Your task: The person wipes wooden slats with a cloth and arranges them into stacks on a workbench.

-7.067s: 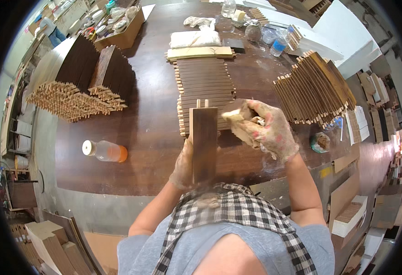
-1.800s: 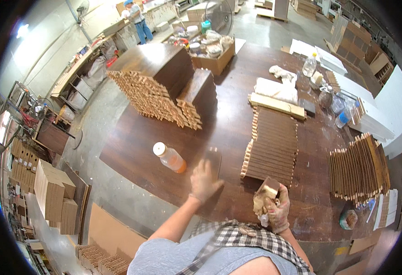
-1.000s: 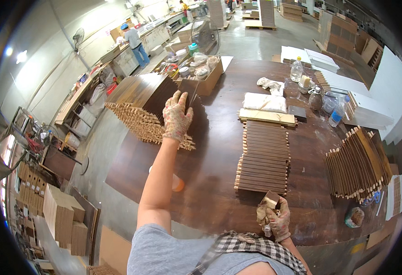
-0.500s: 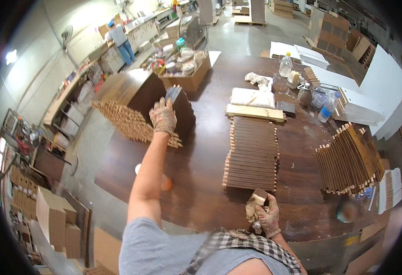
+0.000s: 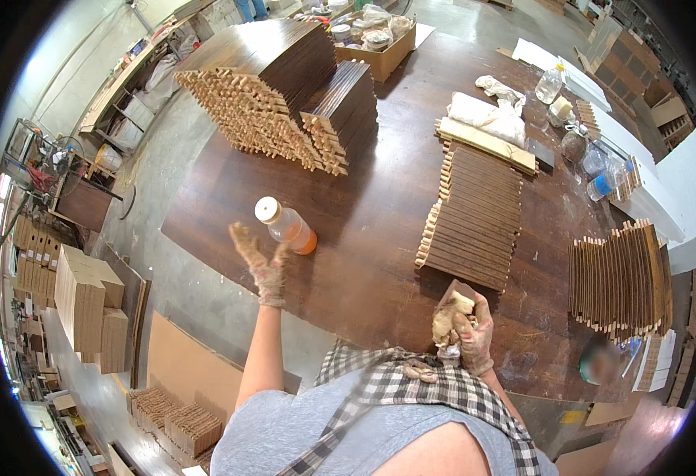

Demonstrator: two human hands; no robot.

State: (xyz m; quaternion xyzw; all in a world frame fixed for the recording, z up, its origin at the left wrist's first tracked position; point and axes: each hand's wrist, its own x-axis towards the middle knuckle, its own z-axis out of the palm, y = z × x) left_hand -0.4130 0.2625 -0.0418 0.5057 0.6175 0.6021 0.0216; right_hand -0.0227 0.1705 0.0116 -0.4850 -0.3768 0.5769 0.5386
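Observation:
My left hand (image 5: 262, 270), in a stained glove, is open with thumb and fingers spread beside a clear bottle (image 5: 291, 228) with a white cap and orange liquid. No contact between them is plain. At the table's near edge my gloved right hand (image 5: 476, 337) is closed on a crumpled, yellowish stained rag (image 5: 453, 316). A brown flat edge shows by the rag, and a small clear piece under it; I cannot make out what they are. Just beyond lies a row of dark brown wooden slats (image 5: 473, 218) with pale pegged ends.
A tall stack of dark pegged slats (image 5: 245, 119) stands at the far left, a smaller bundle (image 5: 618, 278) at the right. White cloth (image 5: 487, 119), a pale wood strip (image 5: 483, 144) and several bottles, one blue-labelled (image 5: 608, 182), lie at the back right. A carton (image 5: 384, 59) holds containers.
My left hand has come off the far-left slat stack and moved back to beside the orange bottle. The right hand keeps the rag. The whole view has shifted nearer and turned.

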